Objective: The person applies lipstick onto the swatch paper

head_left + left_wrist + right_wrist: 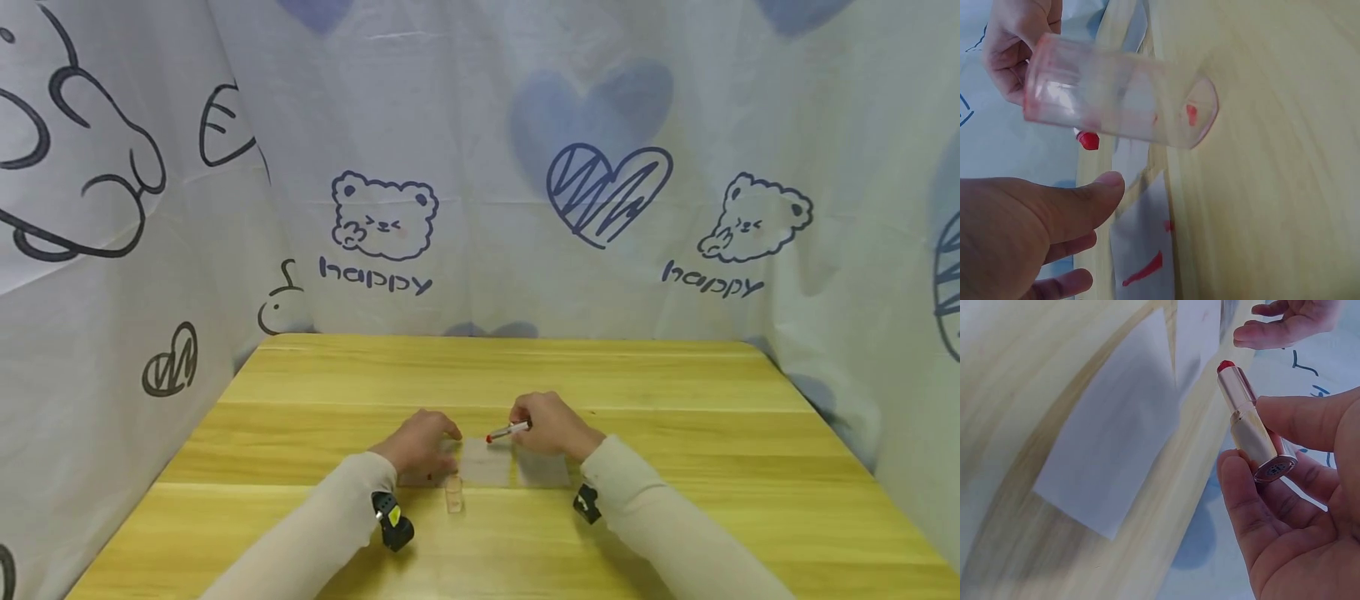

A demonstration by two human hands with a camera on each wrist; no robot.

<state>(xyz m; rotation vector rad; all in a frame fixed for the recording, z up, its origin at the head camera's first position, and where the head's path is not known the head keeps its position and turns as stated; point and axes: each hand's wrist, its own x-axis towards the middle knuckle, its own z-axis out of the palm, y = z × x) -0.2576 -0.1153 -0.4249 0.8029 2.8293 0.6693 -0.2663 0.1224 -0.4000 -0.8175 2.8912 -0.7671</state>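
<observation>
My right hand (555, 427) pinches a silver lipstick (508, 431) with its red tip pointing left, a little above the white paper sheets (486, 463). In the right wrist view the thumb and fingers (1307, 422) curl round the lipstick tube (1252, 428), red tip up. My left hand (420, 442) lies palm down on the left sheet, fingers relaxed and holding nothing. A clear plastic cap (453, 495) stands on the table just in front of the sheets. The left wrist view shows this cap (1122, 103) close up, my thumb (1085, 200) beside it, and red marks on the paper (1144, 256).
The wooden table (675, 433) is fenced on three sides by white cloth printed with bears and hearts (607, 192). A second white sheet (543, 471) lies under my right wrist. Both forearms wear cream sleeves and wrist cameras.
</observation>
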